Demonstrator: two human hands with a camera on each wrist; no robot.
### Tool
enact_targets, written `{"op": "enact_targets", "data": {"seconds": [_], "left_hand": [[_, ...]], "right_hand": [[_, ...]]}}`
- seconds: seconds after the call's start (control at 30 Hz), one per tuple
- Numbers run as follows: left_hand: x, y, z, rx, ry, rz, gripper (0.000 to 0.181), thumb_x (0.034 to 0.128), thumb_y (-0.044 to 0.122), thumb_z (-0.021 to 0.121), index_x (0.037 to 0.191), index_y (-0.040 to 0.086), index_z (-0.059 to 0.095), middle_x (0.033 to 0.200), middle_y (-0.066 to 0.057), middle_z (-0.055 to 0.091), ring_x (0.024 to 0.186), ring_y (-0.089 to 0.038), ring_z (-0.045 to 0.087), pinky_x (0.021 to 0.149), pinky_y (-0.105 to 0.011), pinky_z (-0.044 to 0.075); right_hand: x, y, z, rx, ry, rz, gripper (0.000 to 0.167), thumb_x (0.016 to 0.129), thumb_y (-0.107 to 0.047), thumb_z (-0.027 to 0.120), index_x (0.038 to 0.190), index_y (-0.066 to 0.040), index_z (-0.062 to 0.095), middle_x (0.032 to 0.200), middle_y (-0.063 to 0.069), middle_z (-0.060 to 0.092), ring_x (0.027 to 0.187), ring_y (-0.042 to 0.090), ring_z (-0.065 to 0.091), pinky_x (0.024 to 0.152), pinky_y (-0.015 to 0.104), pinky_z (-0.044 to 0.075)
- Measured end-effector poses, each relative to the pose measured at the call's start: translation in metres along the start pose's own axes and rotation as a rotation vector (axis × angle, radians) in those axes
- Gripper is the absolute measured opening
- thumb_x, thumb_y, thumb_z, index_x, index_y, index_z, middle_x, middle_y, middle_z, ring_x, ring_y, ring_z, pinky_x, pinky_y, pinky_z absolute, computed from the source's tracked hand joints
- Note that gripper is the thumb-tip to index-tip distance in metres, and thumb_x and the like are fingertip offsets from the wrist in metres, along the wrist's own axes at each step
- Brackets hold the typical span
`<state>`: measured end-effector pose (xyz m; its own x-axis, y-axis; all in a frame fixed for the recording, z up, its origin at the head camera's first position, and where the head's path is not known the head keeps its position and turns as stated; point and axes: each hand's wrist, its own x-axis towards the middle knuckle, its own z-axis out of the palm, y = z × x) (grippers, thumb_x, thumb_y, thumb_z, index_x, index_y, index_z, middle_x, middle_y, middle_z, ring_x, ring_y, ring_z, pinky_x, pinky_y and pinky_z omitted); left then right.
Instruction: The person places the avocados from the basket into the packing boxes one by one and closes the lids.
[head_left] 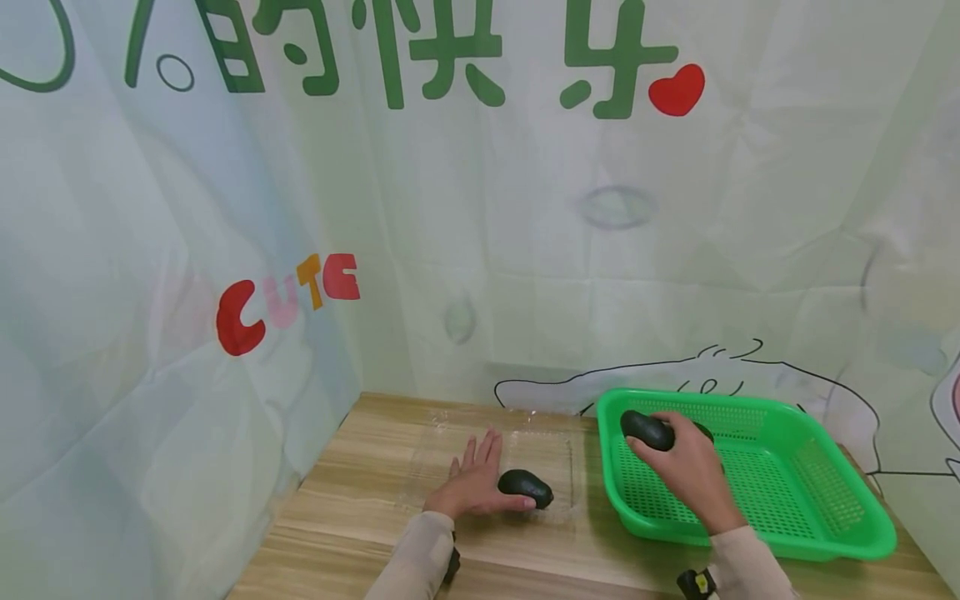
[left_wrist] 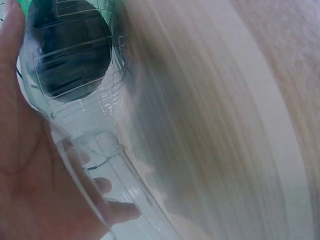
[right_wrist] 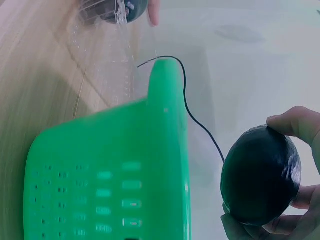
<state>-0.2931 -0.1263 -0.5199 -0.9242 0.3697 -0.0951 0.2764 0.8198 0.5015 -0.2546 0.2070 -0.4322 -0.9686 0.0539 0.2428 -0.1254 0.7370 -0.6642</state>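
A dark avocado (head_left: 647,430) is gripped between the thumb and fingers of my right hand (head_left: 693,471), above the left part of the green basket (head_left: 795,546). The right wrist view shows this grip closely, with the avocado beyond the basket's rim. Partly hidden behind that hand, another dark avocado (head_left: 705,431) shows in the basket. My left hand (head_left: 472,487) rests at a clear plastic container (head_left: 558,442), fingers extended and spread. Its thumb lies along the near side of an avocado (head_left: 526,487) in the container. Clear plastic covers part of the left wrist view.
A wooden table (head_left: 330,525) carries the container and, to its right, the basket. Printed fabric (head_left: 480,250) hangs behind the table and along its left side. The basket's raised side wall (right_wrist: 100,165) stands between the container and the right hand's avocado.
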Motion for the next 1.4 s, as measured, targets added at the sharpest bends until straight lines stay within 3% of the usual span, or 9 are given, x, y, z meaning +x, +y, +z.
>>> {"op": "enact_targets", "data": {"seconds": [0.77,1.4], "left_hand": [[0.002,-0.002,0.0,0.005,0.008,0.006,0.132,0.0742,0.082,0.067,0.164,0.006,0.007,0.171,-0.015,0.004,0.155,-0.046,0.002,0.115,-0.073,0.012],[-0.001,0.002,-0.001,0.001,0.009,0.002,0.129,0.0758,0.077,0.07,0.163,0.005,0.008,0.171,-0.016,0.005,0.154,-0.047,0.002,0.116,-0.072,0.012]], "right_hand": [[0.001,-0.018,0.02,-0.012,-0.01,0.003,0.073,0.087,-0.058,0.073,0.139,-0.009,0.057,0.122,0.02,0.066,0.087,0.024,0.063,0.061,0.034,0.048],[0.0,-0.03,0.033,0.024,-0.004,-0.011,0.065,0.088,-0.049,0.076,0.134,-0.006,0.06,0.118,0.019,0.067,0.083,0.022,0.063,0.063,0.034,0.05]]}}
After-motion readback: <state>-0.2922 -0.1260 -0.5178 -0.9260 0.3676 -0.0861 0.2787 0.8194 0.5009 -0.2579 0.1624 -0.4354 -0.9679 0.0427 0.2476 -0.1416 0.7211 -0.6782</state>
